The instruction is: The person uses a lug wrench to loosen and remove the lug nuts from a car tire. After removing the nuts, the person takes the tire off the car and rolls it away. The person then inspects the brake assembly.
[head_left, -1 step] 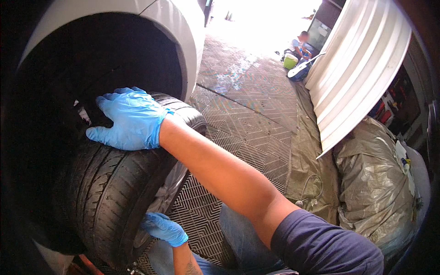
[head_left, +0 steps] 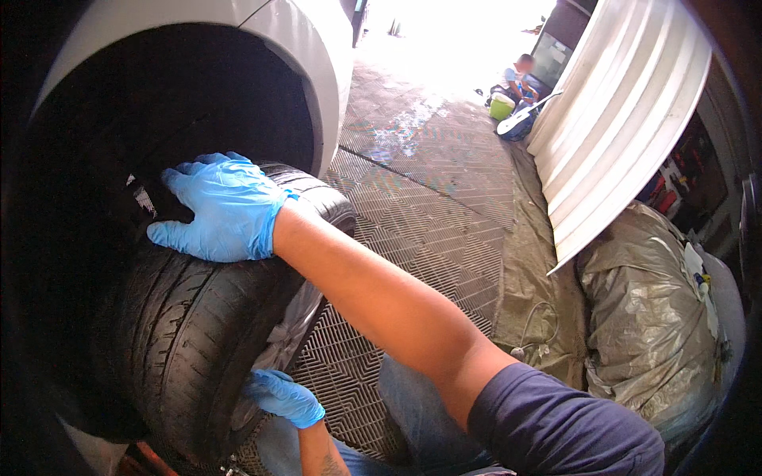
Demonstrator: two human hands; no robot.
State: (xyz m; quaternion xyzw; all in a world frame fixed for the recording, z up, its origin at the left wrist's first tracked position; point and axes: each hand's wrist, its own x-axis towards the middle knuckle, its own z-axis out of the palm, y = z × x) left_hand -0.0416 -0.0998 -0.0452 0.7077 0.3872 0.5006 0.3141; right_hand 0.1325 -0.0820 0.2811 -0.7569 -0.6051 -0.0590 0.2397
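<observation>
Nothing's really moved on my feed, so I reckon the wheel (head_left: 190, 337) at 8 o'clock is steady. My right hand (head_left: 221, 208)'s splayed on top near 9, apart from the left hand (head_left: 289, 399) at 7; can't tell if that's gripping.

L hnd (head_left: 287, 399), R hnd (head_left: 221, 209): blu glvs (head_left: 248, 230) | slv (head_left: 559, 420): navy, shrt | jeans (head_left: 409, 397): blu

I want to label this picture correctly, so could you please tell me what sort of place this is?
Most likely a car repair garage: there is a white car, a tire at its wheel arch, and a floor of slatted tiles.
</observation>
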